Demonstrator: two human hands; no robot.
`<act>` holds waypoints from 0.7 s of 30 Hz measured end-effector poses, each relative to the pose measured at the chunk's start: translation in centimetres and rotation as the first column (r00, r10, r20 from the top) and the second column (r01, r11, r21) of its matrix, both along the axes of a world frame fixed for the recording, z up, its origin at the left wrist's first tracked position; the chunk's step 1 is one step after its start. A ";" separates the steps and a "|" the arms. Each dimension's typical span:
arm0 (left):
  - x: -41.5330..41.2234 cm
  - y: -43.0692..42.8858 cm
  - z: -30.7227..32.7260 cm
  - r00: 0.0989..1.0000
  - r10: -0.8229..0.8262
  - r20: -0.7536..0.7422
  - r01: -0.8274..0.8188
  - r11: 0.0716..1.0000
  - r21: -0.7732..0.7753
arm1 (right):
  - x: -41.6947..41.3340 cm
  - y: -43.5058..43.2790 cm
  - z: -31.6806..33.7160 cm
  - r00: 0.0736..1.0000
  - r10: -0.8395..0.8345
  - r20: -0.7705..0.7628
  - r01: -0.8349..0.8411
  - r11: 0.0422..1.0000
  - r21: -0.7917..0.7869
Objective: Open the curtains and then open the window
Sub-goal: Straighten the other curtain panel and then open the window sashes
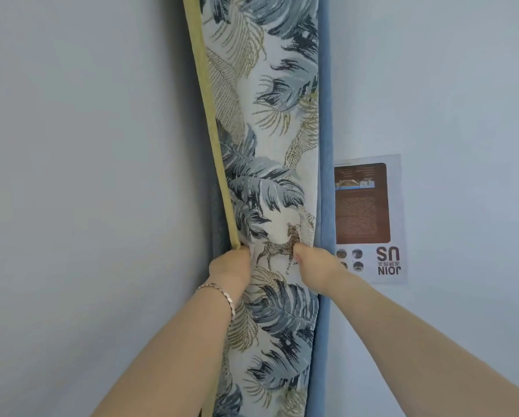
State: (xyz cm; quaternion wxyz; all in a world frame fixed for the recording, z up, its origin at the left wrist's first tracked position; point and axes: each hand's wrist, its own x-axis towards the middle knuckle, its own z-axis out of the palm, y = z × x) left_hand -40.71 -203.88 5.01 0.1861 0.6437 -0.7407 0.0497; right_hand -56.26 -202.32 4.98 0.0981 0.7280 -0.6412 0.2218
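A curtain (270, 121) with grey-blue leaves, gold fronds and a small brown animal print hangs bunched in a narrow column at the middle of the view. Its left edge has an olive-green border (213, 121); a blue strip (326, 115) runs down its right side. My left hand (231, 266), with a silver bracelet on the wrist, is closed on the green-bordered edge. My right hand (315, 261) grips the fabric near the blue strip, at the same height. No window glass or frame shows; the gathered cloth and pale surfaces fill the view.
A pale wall (86, 191) lies to the left. To the right, another pale surface carries a paper poster (369, 218) with a brown panel and mirrored "JOIN US" lettering, just beside my right hand.
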 end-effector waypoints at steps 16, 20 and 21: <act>6.1 25.6 -3.1 0.990 0.133 0.050 -0.141 0.958 0.248 | 2.8 21.2 -2.9 0.954 0.244 0.173 -0.277 0.939 0.205; 8.0 31.3 -0.3 0.961 0.174 -0.216 -0.206 0.969 -0.135 | 5.2 26.1 -1.5 0.890 0.299 0.344 -0.348 0.933 0.089; 8.4 32.7 0.7 0.951 0.176 -0.253 -0.243 0.933 -0.264 | 6.0 27.5 -0.9 0.832 0.332 0.444 -0.369 0.929 -0.003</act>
